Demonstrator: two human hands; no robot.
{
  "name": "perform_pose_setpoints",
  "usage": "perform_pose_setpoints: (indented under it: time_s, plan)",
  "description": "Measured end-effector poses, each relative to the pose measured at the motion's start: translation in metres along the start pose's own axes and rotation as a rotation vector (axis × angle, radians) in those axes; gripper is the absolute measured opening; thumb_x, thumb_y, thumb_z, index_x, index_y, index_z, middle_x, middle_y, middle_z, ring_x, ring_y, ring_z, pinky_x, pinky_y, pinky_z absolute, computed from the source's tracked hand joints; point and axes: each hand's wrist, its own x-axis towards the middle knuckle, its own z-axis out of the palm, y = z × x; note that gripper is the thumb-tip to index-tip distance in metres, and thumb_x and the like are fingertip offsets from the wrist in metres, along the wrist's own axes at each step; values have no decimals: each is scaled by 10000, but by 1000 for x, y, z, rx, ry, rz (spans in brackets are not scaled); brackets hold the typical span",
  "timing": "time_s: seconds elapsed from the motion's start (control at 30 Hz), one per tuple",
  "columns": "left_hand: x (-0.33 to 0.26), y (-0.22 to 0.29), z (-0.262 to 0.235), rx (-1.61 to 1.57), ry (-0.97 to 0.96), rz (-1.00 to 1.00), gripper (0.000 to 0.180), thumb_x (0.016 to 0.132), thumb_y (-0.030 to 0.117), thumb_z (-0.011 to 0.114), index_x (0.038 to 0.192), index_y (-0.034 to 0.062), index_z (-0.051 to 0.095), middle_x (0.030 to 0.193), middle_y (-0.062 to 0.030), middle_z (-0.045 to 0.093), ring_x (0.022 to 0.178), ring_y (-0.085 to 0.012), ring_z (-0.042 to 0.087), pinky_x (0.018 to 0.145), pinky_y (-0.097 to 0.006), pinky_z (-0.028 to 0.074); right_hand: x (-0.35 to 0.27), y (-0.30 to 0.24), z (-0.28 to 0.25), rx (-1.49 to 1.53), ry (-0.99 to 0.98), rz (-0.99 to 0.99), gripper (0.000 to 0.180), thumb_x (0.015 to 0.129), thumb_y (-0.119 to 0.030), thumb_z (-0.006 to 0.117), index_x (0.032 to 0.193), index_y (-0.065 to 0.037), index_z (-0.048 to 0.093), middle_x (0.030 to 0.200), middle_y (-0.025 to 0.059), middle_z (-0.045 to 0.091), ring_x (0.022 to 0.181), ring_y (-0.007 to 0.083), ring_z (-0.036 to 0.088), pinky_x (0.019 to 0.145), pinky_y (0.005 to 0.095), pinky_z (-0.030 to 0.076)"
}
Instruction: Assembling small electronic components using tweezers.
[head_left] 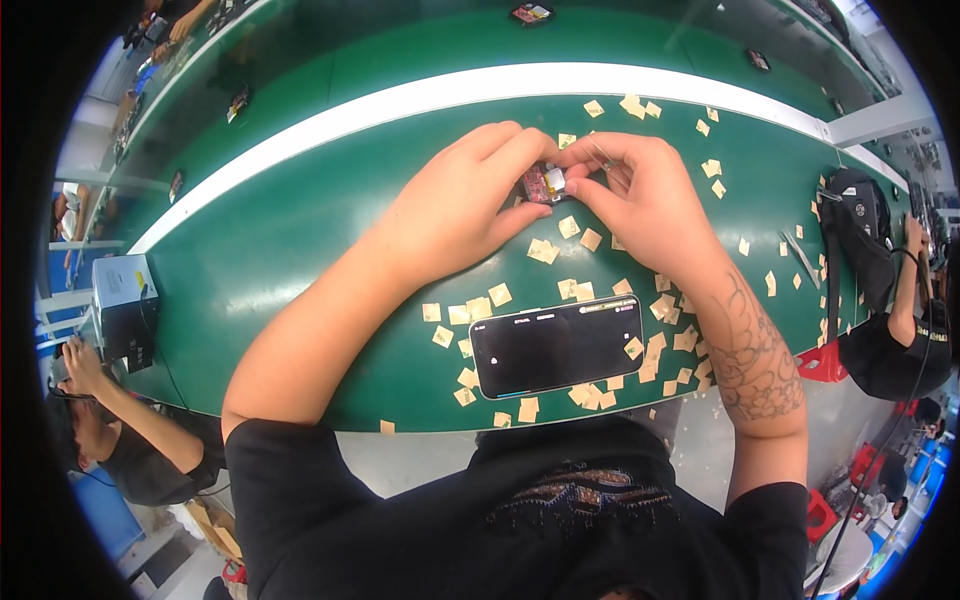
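Observation:
Between my two hands sits a small electronic module (537, 186), with a red circuit board, a silver-white block and a bit of yellow in a dark frame. My left hand (478, 195) grips its left side, the thumb along the near edge and the fingers curled over the far edge. At the module's right side, my right hand (640, 185) pinches with thumb and index finger. A thin, light-coloured sliver shows by the right fingers, too small to name. Nearer to me a smartphone (555, 347) with a dark screen lies on the green table (300, 230).
Many small cream paper squares (543, 250) lie scattered around the phone and right of my hands. Tweezers (800, 258) and a black bag (860, 215) are at the right. A white box (125, 290) stands left. Beyond a white rail (450, 80) lie more modules (531, 14). Co-workers sit either side.

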Motion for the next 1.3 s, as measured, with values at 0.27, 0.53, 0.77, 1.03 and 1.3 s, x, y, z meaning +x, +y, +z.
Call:
perform_pose_setpoints:
  time_s: [0.27, 0.53, 0.77, 1.03, 1.3]
  plan:
    - [-1, -2, -2, -46, -19, -64, 477, 828, 50, 863, 1258, 88, 663, 1110, -90, 638, 1031, -292, 658, 888, -386, 559, 1, 5, -5, 367, -58, -12, 189, 1002, -44, 678, 1151, 67, 714, 982, 101, 774, 818, 100, 635, 756, 277, 532]
    - [-1, -1, -3, 11, -90, -60, 433, 842, 58, 851, 1239, 108, 687, 1013, -84, 567, 965, -286, 605, 838, -401, 526, 2, 5, -25, 316, -192, -61, 350, 1035, -133, 440, 1188, 34, 707, 1017, 110, 782, 705, 29, 557, 614, 226, 412]
    - [1, 3, -3, 6, -69, -55, 465, 845, 71, 846, 1275, 113, 673, 1023, -89, 562, 988, -296, 598, 860, -402, 521, 1, 8, -23, 146, -110, -184, 277, 1047, -82, 474, 1148, 53, 694, 1012, 104, 776, 815, 87, 627, 709, 268, 490]
    - [1, 5, -6, 40, -90, -66, 486, 853, 68, 832, 1304, 125, 658, 1067, -100, 574, 1025, -320, 596, 885, -418, 521, -8, -11, -20, 79, -88, -75, 203, 1019, -47, 542, 1085, 57, 704, 998, 180, 754, 912, 279, 746, 812, 378, 570]
    - [0, 3, -4, 14, -67, -46, 511, 860, 49, 825, 1324, 63, 612, 1132, -118, 603, 1085, -337, 626, 941, -422, 541, -15, -18, -28, -377, -66, -224, 159, 989, -41, 603, 1077, 15, 723, 884, 163, 637, 874, 390, 678, 774, 468, 542]
